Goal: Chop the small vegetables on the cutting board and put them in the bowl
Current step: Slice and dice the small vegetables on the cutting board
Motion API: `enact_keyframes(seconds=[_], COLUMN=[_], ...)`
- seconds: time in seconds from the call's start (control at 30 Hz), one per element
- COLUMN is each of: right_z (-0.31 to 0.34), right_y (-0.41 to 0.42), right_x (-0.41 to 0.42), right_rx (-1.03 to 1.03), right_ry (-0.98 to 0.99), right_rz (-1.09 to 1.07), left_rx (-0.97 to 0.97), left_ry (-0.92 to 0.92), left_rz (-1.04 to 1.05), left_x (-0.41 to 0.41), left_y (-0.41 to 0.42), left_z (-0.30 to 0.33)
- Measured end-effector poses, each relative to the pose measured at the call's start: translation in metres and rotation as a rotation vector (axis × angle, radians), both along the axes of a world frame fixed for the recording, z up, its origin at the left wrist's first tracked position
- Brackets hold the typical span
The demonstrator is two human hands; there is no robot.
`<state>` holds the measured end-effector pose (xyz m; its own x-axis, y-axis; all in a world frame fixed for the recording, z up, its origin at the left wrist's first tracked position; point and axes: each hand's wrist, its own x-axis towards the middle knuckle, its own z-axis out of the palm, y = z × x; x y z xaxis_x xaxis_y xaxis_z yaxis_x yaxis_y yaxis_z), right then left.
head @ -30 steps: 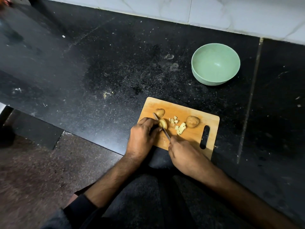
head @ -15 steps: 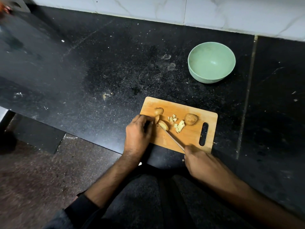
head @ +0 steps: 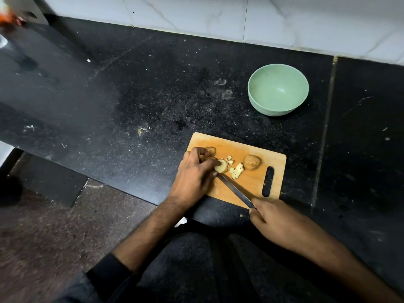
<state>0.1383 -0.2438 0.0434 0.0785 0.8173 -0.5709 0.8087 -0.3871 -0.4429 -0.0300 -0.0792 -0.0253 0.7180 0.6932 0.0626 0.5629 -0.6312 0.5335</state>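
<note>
A wooden cutting board (head: pixel 251 184) lies at the counter's front edge. My left hand (head: pixel 194 173) pinches a cut potato slice (head: pixel 221 166) on the board's left part. Another small potato piece (head: pixel 211 150) peeks out behind my fingers. A whole small potato (head: pixel 251 162) rests toward the right, and several pale chopped bits (head: pixel 237 170) lie between. My right hand (head: pixel 275 219) grips the handle of a knife (head: pixel 235 190), whose blade runs diagonally to the slice. A pale green bowl (head: pixel 278 89) stands beyond the board, with nothing visible in it.
The black speckled counter (head: pixel 142 95) stretches left and back to a white tiled wall (head: pixel 218 16). A seam (head: pixel 323 132) runs down the counter right of the board. Small crumbs (head: pixel 142 130) lie left of the board. A blurred orange object (head: pixel 8 18) sits far left.
My left hand has shifted right over the board and taken the cut slice between its fingers. My right hand, which pulled back toward me with the knife a second ago, stays off the board's front edge.
</note>
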Motion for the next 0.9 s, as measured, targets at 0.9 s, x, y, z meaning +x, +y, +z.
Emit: enact_keyframes(seconds=[0.9], right_z=[0.004], right_y=[0.002], right_x=[-0.005], right_rx=[0.17], right_ry=[-0.031], right_rz=[-0.155], left_rx=[-0.009], left_ry=[0.027], left_rz=[0.125], left_x=[-0.009], left_y=[-0.021], left_z=[0.007])
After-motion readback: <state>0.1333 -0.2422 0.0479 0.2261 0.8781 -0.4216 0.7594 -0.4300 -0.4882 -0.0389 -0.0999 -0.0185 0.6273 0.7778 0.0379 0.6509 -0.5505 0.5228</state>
